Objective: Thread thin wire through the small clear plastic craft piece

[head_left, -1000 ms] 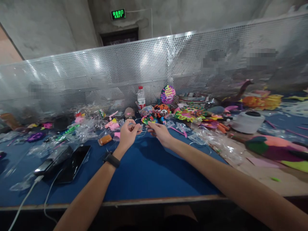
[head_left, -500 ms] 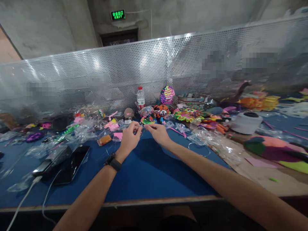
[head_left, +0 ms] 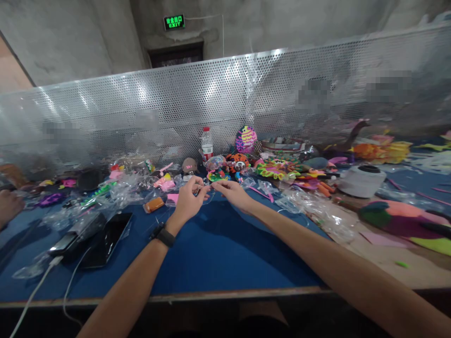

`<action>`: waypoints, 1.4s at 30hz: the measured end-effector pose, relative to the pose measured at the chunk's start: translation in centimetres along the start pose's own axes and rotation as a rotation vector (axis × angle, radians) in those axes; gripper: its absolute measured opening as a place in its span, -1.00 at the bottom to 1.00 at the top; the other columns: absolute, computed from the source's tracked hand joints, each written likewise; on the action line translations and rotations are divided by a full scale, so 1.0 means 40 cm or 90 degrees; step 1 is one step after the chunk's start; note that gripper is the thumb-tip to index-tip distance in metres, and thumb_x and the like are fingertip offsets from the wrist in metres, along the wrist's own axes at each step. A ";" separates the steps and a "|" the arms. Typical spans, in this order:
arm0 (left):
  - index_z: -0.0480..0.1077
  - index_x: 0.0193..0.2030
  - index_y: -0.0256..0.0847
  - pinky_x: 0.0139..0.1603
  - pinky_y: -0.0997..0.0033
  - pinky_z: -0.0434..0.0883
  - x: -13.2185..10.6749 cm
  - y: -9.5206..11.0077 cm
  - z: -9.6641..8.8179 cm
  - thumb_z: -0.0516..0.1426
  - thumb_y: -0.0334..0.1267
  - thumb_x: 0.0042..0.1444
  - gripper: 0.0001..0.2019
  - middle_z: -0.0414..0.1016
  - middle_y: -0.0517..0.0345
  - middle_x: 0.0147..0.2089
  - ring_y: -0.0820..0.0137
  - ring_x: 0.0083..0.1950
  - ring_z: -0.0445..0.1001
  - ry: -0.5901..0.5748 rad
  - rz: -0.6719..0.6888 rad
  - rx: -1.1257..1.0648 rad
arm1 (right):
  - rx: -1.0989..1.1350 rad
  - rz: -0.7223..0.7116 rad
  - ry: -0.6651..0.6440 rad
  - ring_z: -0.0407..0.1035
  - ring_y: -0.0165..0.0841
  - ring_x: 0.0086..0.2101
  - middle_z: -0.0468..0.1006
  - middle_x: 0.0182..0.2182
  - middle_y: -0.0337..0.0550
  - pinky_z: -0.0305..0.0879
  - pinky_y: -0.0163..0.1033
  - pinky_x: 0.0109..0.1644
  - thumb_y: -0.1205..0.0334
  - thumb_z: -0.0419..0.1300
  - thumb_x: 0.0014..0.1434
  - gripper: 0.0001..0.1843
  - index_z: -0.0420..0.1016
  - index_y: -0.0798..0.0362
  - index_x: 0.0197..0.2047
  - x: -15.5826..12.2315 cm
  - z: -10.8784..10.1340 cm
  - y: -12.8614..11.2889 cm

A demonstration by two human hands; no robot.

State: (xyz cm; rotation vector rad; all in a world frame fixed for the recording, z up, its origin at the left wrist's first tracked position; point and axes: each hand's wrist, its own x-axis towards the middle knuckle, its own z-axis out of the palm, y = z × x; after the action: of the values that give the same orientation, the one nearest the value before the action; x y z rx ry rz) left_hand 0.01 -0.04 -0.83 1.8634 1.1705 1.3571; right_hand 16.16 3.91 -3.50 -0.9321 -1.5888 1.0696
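Note:
Over the blue table (head_left: 211,263) my left hand (head_left: 190,198) and my right hand (head_left: 232,192) meet fingertip to fingertip. Both are closed in a pinch. Something small and thin, perhaps wire or clear film, lies between the fingers; it is too small and blurred to name. Just behind the fingers lie a green and yellow clay piece (head_left: 219,175) and an orange and black tiger figure (head_left: 237,162). Left of my left hand are a pink sheet (head_left: 172,200) and an orange packet (head_left: 153,204).
A phone (head_left: 105,241) and a power bank (head_left: 65,244) with white cables lie at left. Another person's hand (head_left: 10,206) is at the far left edge. Clear plastic wrappers (head_left: 327,216), a white jar (head_left: 362,180) and a bottle (head_left: 206,143) stand about, before a perforated metal screen (head_left: 169,103).
Another person's hand has come into view at the far left. My hands stay together, with slight finger movement; the whole view has shifted a little.

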 end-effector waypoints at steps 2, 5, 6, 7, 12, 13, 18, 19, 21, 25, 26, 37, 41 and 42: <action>0.24 -0.31 -0.14 -0.42 0.45 0.51 -0.002 -0.003 0.000 0.15 -0.20 0.10 -0.86 0.46 0.27 -0.45 0.38 -0.43 0.57 -0.010 0.008 0.028 | -0.001 0.040 0.002 0.27 -0.40 -0.44 0.51 -0.45 -0.21 0.16 -0.28 -0.34 -0.08 0.23 0.02 -0.62 0.59 0.09 -0.35 0.001 0.001 0.002; 0.25 -0.31 -0.13 -0.40 0.44 0.50 -0.004 -0.006 0.002 0.12 -0.20 0.12 -0.88 0.45 0.26 -0.46 0.36 -0.42 0.58 -0.016 0.027 0.073 | 0.029 0.118 0.005 0.28 -0.40 -0.43 0.52 -0.45 -0.20 0.16 -0.29 -0.35 -0.02 0.27 0.00 -0.69 0.60 0.08 -0.38 -0.002 0.006 -0.001; 0.25 -0.30 -0.13 -0.39 0.43 0.50 -0.004 -0.007 0.002 0.12 -0.20 0.13 -0.88 0.45 0.26 -0.46 0.36 -0.42 0.57 -0.016 0.031 0.081 | 0.047 0.140 0.007 0.30 -0.39 -0.40 0.53 -0.43 -0.19 0.16 -0.29 -0.34 0.00 0.28 -0.01 -0.71 0.60 0.07 -0.37 -0.003 0.009 -0.004; 0.25 -0.30 -0.13 -0.39 0.42 0.50 -0.003 -0.008 0.003 0.12 -0.20 0.13 -0.88 0.45 0.26 -0.46 0.36 -0.42 0.57 -0.014 0.032 0.083 | 0.065 0.155 0.010 0.31 -0.38 -0.37 0.54 -0.41 -0.19 0.17 -0.29 -0.33 0.02 0.28 -0.01 -0.73 0.60 0.06 -0.37 -0.005 0.011 -0.007; 0.20 -0.28 -0.11 -0.33 0.33 0.53 0.008 -0.016 0.007 0.13 -0.14 0.12 -0.82 0.46 0.25 -0.48 0.32 -0.38 0.58 0.017 -0.011 -0.044 | 0.180 0.168 0.016 0.34 -0.34 -0.22 0.56 -0.27 -0.18 0.19 -0.27 -0.22 0.07 0.28 0.01 -0.81 0.57 0.01 -0.38 -0.005 0.022 -0.018; 0.19 -0.27 -0.11 -0.31 0.31 0.53 0.010 -0.017 0.008 0.13 -0.12 0.13 -0.81 0.47 0.25 -0.48 0.33 -0.38 0.58 0.024 -0.029 -0.091 | 0.213 0.167 0.020 0.34 -0.33 -0.19 0.56 -0.24 -0.19 0.19 -0.26 -0.20 0.07 0.29 0.00 -0.81 0.57 0.00 -0.37 -0.002 0.022 -0.018; 0.17 -0.23 -0.11 -0.25 0.29 0.53 0.020 -0.019 0.009 0.14 -0.10 0.12 -0.77 0.53 0.24 -0.44 0.37 -0.42 0.58 0.030 -0.108 -0.231 | 0.337 0.162 -0.028 0.34 -0.31 -0.16 0.56 -0.24 -0.19 0.21 -0.22 -0.15 0.06 0.31 -0.02 -0.80 0.52 -0.01 -0.37 0.002 0.010 -0.022; 0.18 -0.23 -0.11 -0.24 0.29 0.52 0.021 -0.019 0.009 0.16 -0.09 0.10 -0.75 0.54 0.23 -0.43 0.36 -0.41 0.59 0.023 -0.122 -0.240 | 0.349 0.157 -0.048 0.35 -0.31 -0.17 0.56 -0.26 -0.18 0.22 -0.22 -0.15 0.06 0.32 -0.02 -0.79 0.52 0.00 -0.36 0.001 0.006 -0.024; 0.19 -0.22 -0.12 -0.25 0.31 0.52 0.022 -0.022 0.009 0.19 -0.07 0.06 -0.71 0.55 0.22 -0.41 0.37 -0.41 0.59 0.007 -0.149 -0.259 | 0.361 0.145 -0.086 0.37 -0.30 -0.17 0.56 -0.26 -0.17 0.25 -0.22 -0.15 0.06 0.31 -0.01 -0.79 0.51 0.00 -0.35 -0.003 0.000 -0.030; 0.21 -0.27 -0.14 -0.33 0.41 0.51 0.022 -0.031 0.009 0.24 -0.07 0.00 -0.68 0.53 0.23 -0.43 0.42 -0.44 0.56 -0.019 -0.208 -0.311 | 0.324 0.100 -0.131 0.41 -0.26 -0.17 0.57 -0.22 -0.10 0.31 -0.16 -0.14 -0.02 0.20 0.10 -0.72 0.46 0.03 -0.42 -0.007 0.001 -0.038; 0.21 -0.28 -0.15 -0.33 0.42 0.51 0.022 -0.032 0.008 0.24 -0.07 0.00 -0.68 0.53 0.23 -0.42 0.43 -0.44 0.56 -0.023 -0.215 -0.314 | 0.297 0.084 -0.126 0.42 -0.25 -0.17 0.57 -0.21 -0.08 0.32 -0.14 -0.13 -0.05 0.16 0.12 -0.69 0.45 0.03 -0.43 -0.006 0.003 -0.036; 0.24 -0.21 -0.13 -0.24 0.30 0.52 0.008 -0.033 0.002 0.06 -0.18 0.19 -0.90 0.48 0.18 -0.40 0.32 -0.32 0.58 0.015 0.018 0.004 | -0.312 -0.365 0.080 0.32 -0.19 0.02 0.47 -0.04 -0.01 0.23 0.00 0.11 0.18 0.18 0.18 -0.84 0.53 -0.01 -0.18 -0.004 -0.015 0.007; 0.27 -0.18 -0.13 -0.26 0.36 0.47 0.004 -0.029 0.002 0.03 -0.23 0.21 -0.92 0.52 0.16 -0.35 0.33 -0.30 0.57 -0.015 0.089 0.127 | -0.425 -0.370 0.061 0.32 -0.17 0.02 0.50 -0.01 -0.03 0.26 0.04 0.08 0.21 0.09 0.26 -0.78 0.56 -0.02 -0.15 -0.003 -0.018 0.019; 0.28 -0.17 -0.13 -0.26 0.38 0.46 0.003 -0.026 0.003 0.03 -0.24 0.22 -0.92 0.52 0.16 -0.34 0.34 -0.30 0.57 -0.019 0.100 0.148 | -0.436 -0.370 0.054 0.33 -0.17 0.02 0.51 -0.02 -0.04 0.26 0.04 0.07 0.21 0.08 0.27 -0.77 0.56 -0.02 -0.16 -0.002 -0.017 0.021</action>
State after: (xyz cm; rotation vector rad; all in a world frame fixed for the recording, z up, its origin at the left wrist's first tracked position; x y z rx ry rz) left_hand -0.22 0.56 -1.68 2.1720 1.2322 1.3174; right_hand 16.92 4.24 -4.23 -0.8364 -2.0192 0.0679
